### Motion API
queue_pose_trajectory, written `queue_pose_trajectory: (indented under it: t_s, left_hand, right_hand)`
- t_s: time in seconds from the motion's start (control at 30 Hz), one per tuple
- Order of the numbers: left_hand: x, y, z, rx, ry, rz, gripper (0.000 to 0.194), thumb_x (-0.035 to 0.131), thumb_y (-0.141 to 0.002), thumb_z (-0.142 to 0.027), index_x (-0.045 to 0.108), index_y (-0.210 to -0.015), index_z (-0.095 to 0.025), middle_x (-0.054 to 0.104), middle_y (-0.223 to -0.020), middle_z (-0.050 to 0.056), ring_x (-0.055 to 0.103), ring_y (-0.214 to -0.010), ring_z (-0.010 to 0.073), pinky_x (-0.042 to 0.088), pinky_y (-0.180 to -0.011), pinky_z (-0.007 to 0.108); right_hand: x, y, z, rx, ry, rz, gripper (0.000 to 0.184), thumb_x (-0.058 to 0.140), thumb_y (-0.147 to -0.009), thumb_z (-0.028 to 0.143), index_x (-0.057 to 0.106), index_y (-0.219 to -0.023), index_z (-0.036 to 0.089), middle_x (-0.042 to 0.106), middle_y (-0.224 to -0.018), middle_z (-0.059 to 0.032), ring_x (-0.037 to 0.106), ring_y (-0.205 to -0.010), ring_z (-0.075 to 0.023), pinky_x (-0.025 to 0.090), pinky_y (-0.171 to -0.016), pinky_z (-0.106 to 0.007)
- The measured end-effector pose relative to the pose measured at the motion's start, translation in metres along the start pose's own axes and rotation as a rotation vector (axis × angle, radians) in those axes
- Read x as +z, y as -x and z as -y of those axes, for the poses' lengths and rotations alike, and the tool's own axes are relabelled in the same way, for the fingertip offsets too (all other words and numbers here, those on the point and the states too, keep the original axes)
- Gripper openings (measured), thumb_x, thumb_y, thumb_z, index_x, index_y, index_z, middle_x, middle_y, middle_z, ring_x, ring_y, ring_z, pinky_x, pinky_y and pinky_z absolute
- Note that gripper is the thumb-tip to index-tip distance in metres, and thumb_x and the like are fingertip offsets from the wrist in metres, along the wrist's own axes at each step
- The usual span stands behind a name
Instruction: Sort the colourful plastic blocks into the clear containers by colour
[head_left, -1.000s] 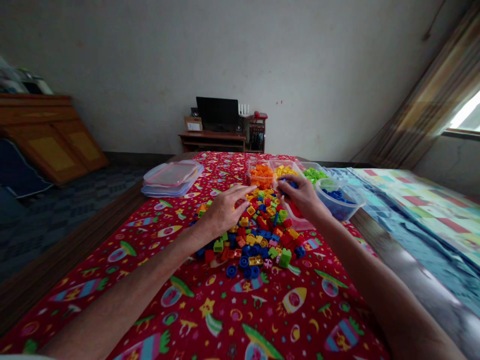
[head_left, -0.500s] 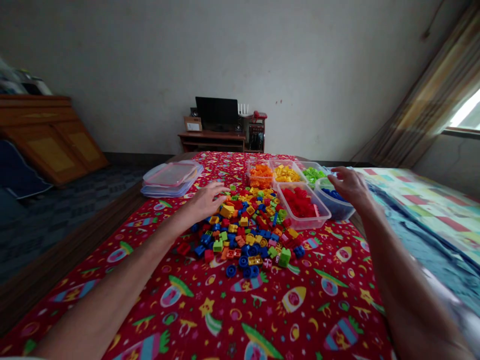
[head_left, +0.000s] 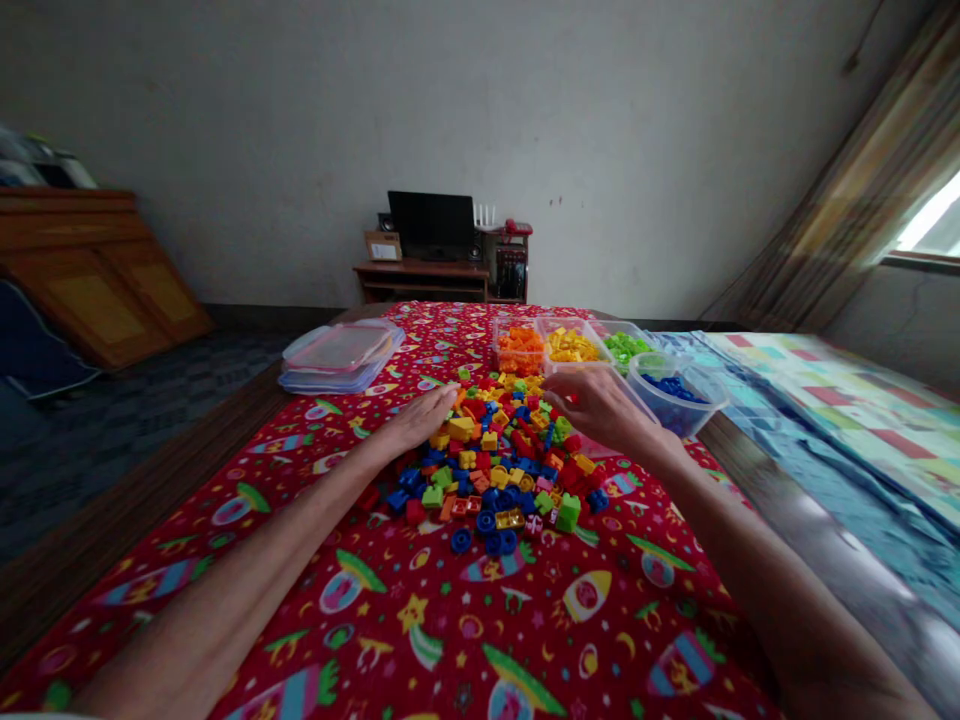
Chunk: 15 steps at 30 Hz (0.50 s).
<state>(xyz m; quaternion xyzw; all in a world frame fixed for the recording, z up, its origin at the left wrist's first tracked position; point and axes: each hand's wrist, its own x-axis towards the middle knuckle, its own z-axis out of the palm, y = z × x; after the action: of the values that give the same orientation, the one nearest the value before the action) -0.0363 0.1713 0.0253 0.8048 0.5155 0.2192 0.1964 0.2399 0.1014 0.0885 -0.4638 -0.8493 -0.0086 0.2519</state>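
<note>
The landmark is a heap of mixed red, blue, yellow, green and orange plastic building bricks (head_left: 487, 470), lying loose on a red rocket-print cloth (head_left: 465, 630) over a dark wooden bench (head_left: 757, 490). The person's left hand (head_left: 421, 420) is at the heap's far left edge, its fingers stretched forward and close together; whether they hold or touch a brick cannot be told. The right hand (head_left: 604, 405) hangs at the heap's far right, fingers bent down towards it, perhaps because bending them suits small pieces; their tips are too indistinct to show a grip. Beyond the heap stand clear rectangular plastic tubs, one with orange bricks (head_left: 519, 342) and, to its right, one with yellow bricks (head_left: 572, 346); farther right is another with bright green bricks (head_left: 625, 347). Right of the heap, a clear round plastic bowl (head_left: 682, 418) holds blue bricks (head_left: 673, 387), and a clear tub (head_left: 596, 447) lies mostly hidden by the right hand. Their arc around the heap probably keeps each within easy reach. Flat translucent lids (head_left: 341, 360) are stacked beyond the heap's left side, seemingly out of the hands' way.
</note>
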Motion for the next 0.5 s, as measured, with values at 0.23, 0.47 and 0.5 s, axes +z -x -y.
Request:
queue_pose_trajectory:
  t_s: [0.23,0.47,0.5]
  left_hand:
    - [-0.013,0.004,-0.021,0.180,0.094,0.075,0.064,0.031,-0.088,-0.060,0.063,-0.121,-0.016,0.064,-0.126,0.008,0.058,-0.116,0.0262,0.042,-0.103,0.034]
    - [-0.016,0.008,-0.032,0.341,0.076,0.201,0.041,0.042,-0.086,-0.032,0.064,-0.118,-0.019,0.067,-0.120,0.005,0.061,-0.109,0.0200,0.046,-0.097,0.032]
    - [-0.015,0.009,-0.034,0.352,0.065,0.193,0.041,0.041,-0.085,-0.029,0.064,-0.117,-0.019,0.068,-0.119,0.005,0.061,-0.108,0.0195,0.046,-0.097,0.032]
  right_hand:
    - [0.012,0.001,0.014,-0.001,-0.070,0.162,0.014,0.048,-0.084,0.011,0.060,-0.078,0.016,0.050,-0.061,0.0019,0.035,-0.053,-0.0071,0.023,-0.053,-0.024]
    - [0.050,0.005,0.026,-0.188,-0.143,0.093,0.017,0.049,-0.091,0.021,0.062,-0.100,0.015,0.064,-0.085,-0.0061,0.054,-0.071,-0.0121,0.037,-0.064,-0.025]
    - [0.058,0.005,0.030,-0.236,-0.141,0.079,0.019,0.050,-0.091,0.023,0.061,-0.104,0.015,0.065,-0.093,-0.0084,0.056,-0.080,-0.0144,0.040,-0.069,-0.026]
